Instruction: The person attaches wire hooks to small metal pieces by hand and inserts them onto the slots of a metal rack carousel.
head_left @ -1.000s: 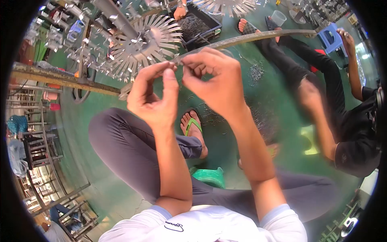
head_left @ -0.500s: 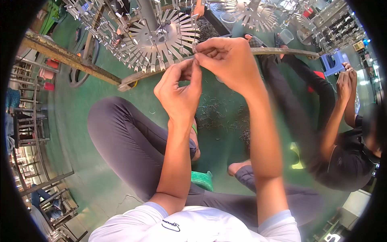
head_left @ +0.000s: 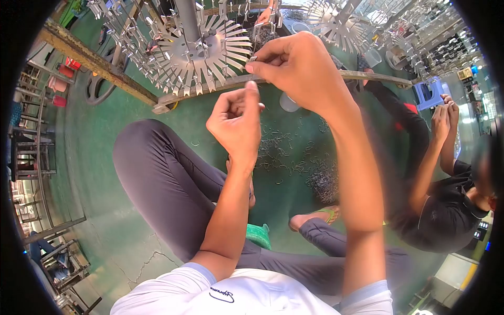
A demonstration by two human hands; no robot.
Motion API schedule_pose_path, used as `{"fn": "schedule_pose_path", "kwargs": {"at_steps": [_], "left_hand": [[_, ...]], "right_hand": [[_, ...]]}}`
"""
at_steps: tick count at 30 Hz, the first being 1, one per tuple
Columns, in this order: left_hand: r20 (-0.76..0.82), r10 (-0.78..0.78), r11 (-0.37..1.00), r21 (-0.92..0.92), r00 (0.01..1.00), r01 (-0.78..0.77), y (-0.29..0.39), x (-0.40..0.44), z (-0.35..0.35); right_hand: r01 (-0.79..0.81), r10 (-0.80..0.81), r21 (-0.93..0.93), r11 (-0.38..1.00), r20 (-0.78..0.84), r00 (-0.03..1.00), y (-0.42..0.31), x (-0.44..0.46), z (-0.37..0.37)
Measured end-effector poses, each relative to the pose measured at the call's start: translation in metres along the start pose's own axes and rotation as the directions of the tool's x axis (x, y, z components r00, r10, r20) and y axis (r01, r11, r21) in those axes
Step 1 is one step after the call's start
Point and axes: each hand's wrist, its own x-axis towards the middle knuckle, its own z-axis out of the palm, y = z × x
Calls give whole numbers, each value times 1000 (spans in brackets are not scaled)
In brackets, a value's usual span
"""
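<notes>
My right hand [head_left: 299,68] pinches a small metal piece [head_left: 252,59] between thumb and forefinger, at the edge of a round metal rack [head_left: 181,58] with flat, notched arms. The piece is too small to make out fully, and I cannot tell whether it touches the rack. Lower and to the left, my left hand [head_left: 236,118] is closed, its fingers curled and its thumb pointing up. What it holds, if anything, is hidden. Many small metal pieces hang from the rack's tiers.
A wooden bar [head_left: 210,86] runs below the rack. Bent wire bits [head_left: 275,147] and a wire heap [head_left: 323,184] lie on the green floor. A green container [head_left: 259,236] sits between my legs. At right, another person [head_left: 441,205] works beside a blue stool [head_left: 429,93].
My hands have come apart. The right has risen slightly towards the rack with the small metal piece; the left has stayed lower. The view has shifted a little.
</notes>
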Motion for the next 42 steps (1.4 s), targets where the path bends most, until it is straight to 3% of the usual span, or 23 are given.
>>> {"fn": "schedule_pose_path", "kwargs": {"at_steps": [3,6,7,18,33,37,42], "left_hand": [[-47,-227,876,-446,973,182,-3,7,-12],[-165,-248,834,-538,955,124,12,18,-2],[-68,-251,809,-562,966,171,13,20,-8],[-38,-271,825,-523,962,212,14,25,-10],[-21,-224,857,-480,974,186,11,22,-12],[-18,-201,856,-490,979,166,4,21,-9],[62,-190,835,-515,980,195,8,20,-7]], "right_hand": [[-13,13,1,1000,-21,1000,0,1,4],[-6,8,38,999,-59,998,-2,4,9],[3,-2,31,1000,-47,999,-1,5,11],[98,-97,30,995,-22,995,7,11,21],[31,-24,159,987,-44,999,8,0,22],[79,-64,130,988,-116,991,11,2,29],[-1,37,270,963,-128,991,6,-4,29]]}}
